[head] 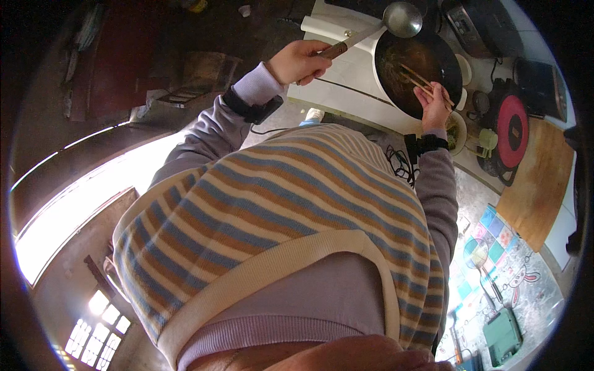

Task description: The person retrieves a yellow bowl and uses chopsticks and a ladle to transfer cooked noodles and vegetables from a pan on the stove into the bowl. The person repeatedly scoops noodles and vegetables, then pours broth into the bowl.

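Note:
My left hand (301, 62) grips the wooden handle of a metal ladle (364, 35). The ladle's round bowl is raised over the far rim of a dark wok (390, 88). Some brownish matter, too unclear to name, coats the inside of the wok. A pair of wooden chopsticks (415, 79) is held in my right hand (435, 109), above the wok's near right side. Their tips point down into the wok. Just beside my right wrist, partly hidden by it, is a bowl (459, 134) with greenish contents.
A pink round lid (513, 132) and a light green cup (487, 139) are on the counter at right. Beyond the lid lies a wooden board (536, 185). A dark appliance (478, 28) stands behind the wok. Black cables (401, 164) hang below my right wrist.

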{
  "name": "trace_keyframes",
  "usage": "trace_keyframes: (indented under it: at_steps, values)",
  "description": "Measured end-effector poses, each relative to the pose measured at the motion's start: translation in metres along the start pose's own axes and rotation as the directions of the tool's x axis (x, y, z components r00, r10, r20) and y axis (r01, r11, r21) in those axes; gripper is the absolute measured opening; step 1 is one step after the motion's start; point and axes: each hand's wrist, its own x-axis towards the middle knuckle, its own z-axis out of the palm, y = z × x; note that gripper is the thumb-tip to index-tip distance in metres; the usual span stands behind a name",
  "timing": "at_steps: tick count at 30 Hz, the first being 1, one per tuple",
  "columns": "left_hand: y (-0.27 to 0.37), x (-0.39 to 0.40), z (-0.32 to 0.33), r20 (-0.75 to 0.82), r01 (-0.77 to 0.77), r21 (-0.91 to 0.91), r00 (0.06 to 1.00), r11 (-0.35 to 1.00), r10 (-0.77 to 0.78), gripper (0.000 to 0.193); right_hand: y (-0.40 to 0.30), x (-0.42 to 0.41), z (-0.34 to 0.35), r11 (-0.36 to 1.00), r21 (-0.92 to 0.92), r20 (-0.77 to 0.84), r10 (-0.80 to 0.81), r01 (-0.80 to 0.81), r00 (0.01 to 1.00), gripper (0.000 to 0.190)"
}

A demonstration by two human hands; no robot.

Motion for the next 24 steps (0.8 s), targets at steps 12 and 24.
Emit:
trace_keyframes:
  at_steps: [12,24]
  values:
    - [0.002,-0.004,0.0,0.04,0.007,0.001,0.999,1.0,-0.007,0.03,0.009,0.003,-0.008,0.988,0.112,0.033,0.103,-0.107,0.994,0.031]
    - [0.009,-0.009,0.01,-0.028,0.046,-0.004,0.999,0.999,-0.047,0.029,0.01,0.026,-0.021,0.896,0.356,-0.02,0.292,-0.266,0.956,0.022]
